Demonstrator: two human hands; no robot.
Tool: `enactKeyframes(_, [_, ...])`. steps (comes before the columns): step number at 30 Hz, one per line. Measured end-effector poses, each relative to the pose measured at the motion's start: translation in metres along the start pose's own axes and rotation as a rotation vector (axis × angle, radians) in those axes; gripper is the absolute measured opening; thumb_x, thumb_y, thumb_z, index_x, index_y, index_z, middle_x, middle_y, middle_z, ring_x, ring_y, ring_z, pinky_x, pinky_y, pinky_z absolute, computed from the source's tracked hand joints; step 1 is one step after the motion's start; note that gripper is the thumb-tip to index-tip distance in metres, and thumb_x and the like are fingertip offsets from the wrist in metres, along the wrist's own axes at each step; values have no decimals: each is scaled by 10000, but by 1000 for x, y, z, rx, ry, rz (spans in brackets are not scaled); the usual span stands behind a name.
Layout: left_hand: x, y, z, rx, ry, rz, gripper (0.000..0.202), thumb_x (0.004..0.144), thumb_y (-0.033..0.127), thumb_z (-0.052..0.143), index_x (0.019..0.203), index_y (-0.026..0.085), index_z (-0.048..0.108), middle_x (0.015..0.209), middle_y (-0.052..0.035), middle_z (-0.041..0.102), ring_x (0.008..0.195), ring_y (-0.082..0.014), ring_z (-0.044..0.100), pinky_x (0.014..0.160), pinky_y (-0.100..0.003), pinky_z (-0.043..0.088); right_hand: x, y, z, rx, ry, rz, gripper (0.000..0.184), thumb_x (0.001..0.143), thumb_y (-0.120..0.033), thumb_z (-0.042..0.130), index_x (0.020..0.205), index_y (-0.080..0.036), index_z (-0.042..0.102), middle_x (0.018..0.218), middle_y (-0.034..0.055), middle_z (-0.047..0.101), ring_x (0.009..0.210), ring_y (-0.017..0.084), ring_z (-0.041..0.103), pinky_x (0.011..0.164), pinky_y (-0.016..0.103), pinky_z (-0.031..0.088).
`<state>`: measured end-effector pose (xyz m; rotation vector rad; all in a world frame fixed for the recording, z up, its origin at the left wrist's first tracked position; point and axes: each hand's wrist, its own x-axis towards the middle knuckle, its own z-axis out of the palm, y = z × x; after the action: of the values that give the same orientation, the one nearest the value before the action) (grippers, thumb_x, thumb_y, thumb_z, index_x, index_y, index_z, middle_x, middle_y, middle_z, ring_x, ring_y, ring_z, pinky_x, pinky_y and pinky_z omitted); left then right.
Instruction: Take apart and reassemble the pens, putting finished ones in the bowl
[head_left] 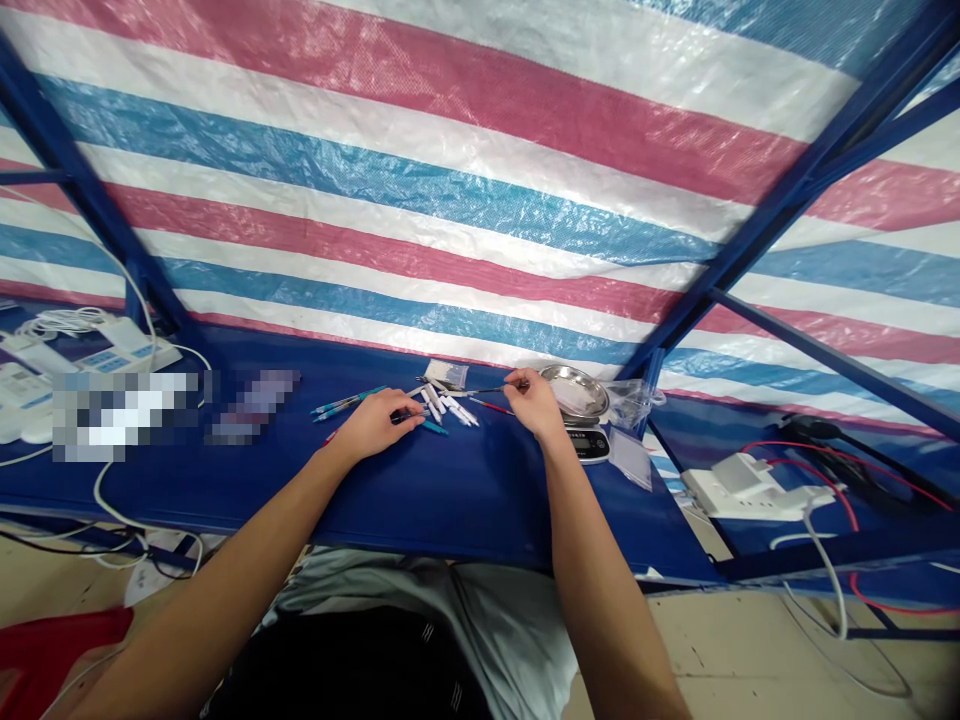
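Note:
My left hand (377, 423) rests on the blue table (450, 490), fingers curled over a dark pen-like piece beside a teal pen (433, 427). My right hand (531, 400) pinches the end of a thin dark rod or brush (487, 389) that points left, just above the table. Between the two hands lie several small white tubes (446, 405) and a thin red stick (491, 405). More blue and teal pens (346, 402) lie left of the tubes.
A small scale with a round metal pan (576, 392) stands right of my right hand, with clear plastic bags (634, 400) beside it. A white power strip (750, 487) with red and white cables lies at right. White devices (112, 350) and cables sit at far left. A striped tarp hangs behind.

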<state>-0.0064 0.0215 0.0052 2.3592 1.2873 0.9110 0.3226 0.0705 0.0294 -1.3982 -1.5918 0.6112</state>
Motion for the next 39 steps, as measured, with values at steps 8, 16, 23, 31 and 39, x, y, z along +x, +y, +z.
enactKeyframes(8, [-1,-5,2,28,-78,-29,320,995,510,648,1146,277,806,1106,-68,798,1102,-291,706,965,-409,555,3,1,-32,-37,151,98,226,756,-350,642,920,-201,687,833,46,708,712,205,613,720,345,506])
enactKeyframes(16, [-1,-5,3,-2,-80,23,296,1002,501,639,1136,301,813,1131,-54,787,1146,-283,687,1019,-407,532,-11,-18,-15,183,-73,46,212,804,-371,693,951,-235,623,659,-33,604,538,153,519,551,286,440])
enactKeyframes(23, [0,1,0,-7,-65,96,364,923,547,748,1196,310,797,1155,-73,763,1084,-292,681,968,-423,535,-33,-25,50,232,-348,-148,267,830,-471,798,868,-233,683,868,25,729,721,186,643,665,310,523])
enactKeyframes(31, [-2,-20,-19,160,294,-119,348,1021,488,587,1146,230,785,1112,-109,759,1064,-295,664,1020,-449,509,-40,-30,82,-15,-320,-370,115,887,-319,809,844,-265,718,934,36,765,950,258,659,891,382,493])
enactKeyframes(39, [-34,-18,-49,266,231,-210,310,1003,497,606,1015,230,762,1023,-95,749,944,-268,686,895,-371,533,-47,-35,71,-68,-272,-415,84,978,-293,709,903,-256,704,934,46,744,958,263,628,843,371,464])
